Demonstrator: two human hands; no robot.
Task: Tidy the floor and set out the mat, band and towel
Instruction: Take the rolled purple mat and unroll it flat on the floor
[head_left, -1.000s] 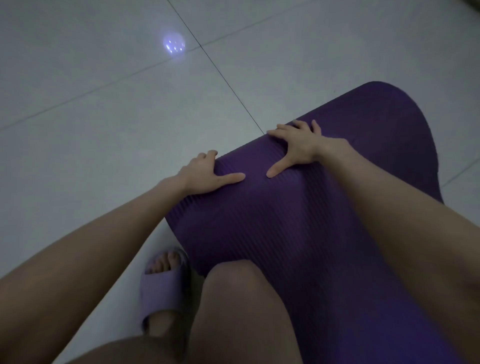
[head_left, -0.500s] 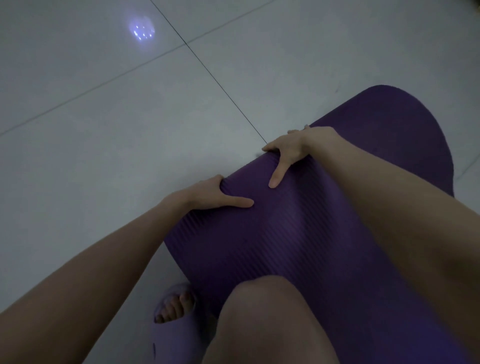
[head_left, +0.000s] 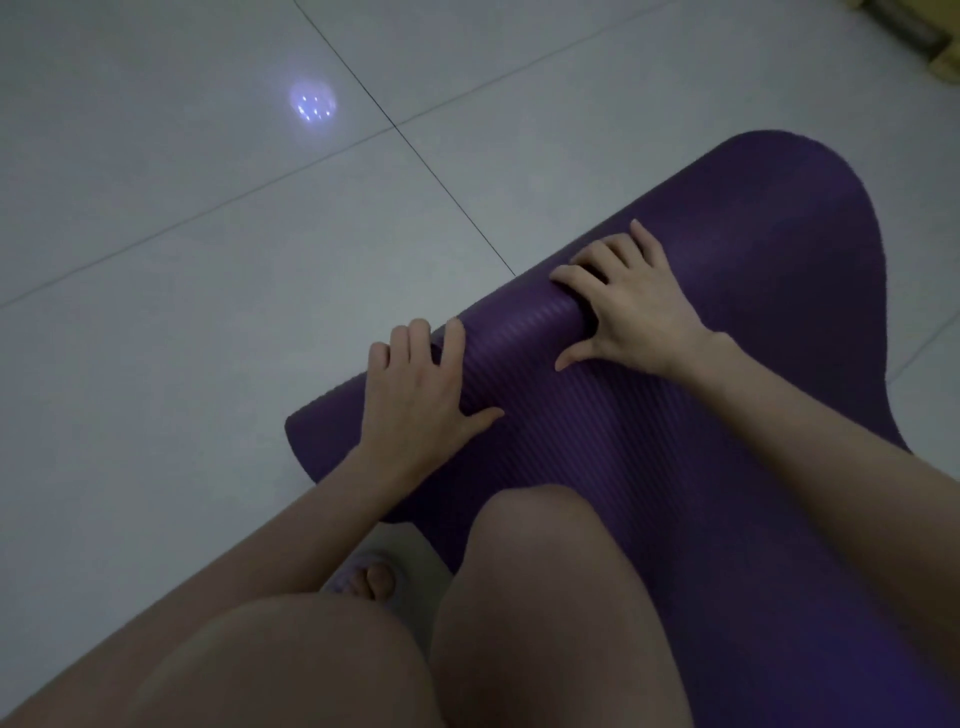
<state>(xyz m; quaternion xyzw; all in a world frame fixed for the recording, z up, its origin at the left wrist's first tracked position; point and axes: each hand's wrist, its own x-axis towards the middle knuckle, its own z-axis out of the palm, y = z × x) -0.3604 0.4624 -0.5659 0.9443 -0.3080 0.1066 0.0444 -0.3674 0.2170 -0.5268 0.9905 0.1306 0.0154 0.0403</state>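
A dark purple ribbed mat (head_left: 779, 218) lies on the pale tiled floor, running from the bottom right toward the upper right. A raised roll or fold (head_left: 519, 322) crosses it between my hands. My left hand (head_left: 415, 395) rests flat on the near side of that roll, fingers spread and reaching over its left end. My right hand (head_left: 628, 312) presses on the roll further right, fingers bent over its top and thumb stretched out. No band or towel is in view.
My bare knees (head_left: 540, 561) fill the lower middle, one over the mat. A foot in a light slipper (head_left: 374, 577) stands on the floor beside the mat's left corner (head_left: 311, 431). A lamp reflection (head_left: 311, 104) shines on the tiles. Something yellowish (head_left: 940, 57) sits at the top right.
Both hands have shifted from gripping the roll's far edge to lying on top of it. The mat's near left corner now lies flat on the floor, and the view has tilted.
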